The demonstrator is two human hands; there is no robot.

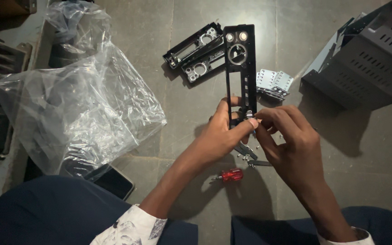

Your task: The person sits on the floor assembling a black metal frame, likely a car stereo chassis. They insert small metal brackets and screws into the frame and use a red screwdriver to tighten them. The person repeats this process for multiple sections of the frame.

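My left hand (223, 131) grips the lower end of a long black plastic front panel (240, 63), held upright above the floor, with round openings near its top. My right hand (291, 140) pinches a small metal part (250, 116) against the panel's lower end, fingertips touching the left thumb. Below the hands lie a red-handled screwdriver (229, 175) and some small screws and metal bits (247, 155) on the stone floor.
Two more black panels (196, 51) lie on the floor behind. Small perforated metal plates (274, 83) sit beside them. A grey vented metal casing (368, 56) stands at right. A crumpled clear plastic bag (73, 104) lies left, a dark phone (114, 181) near my knee.
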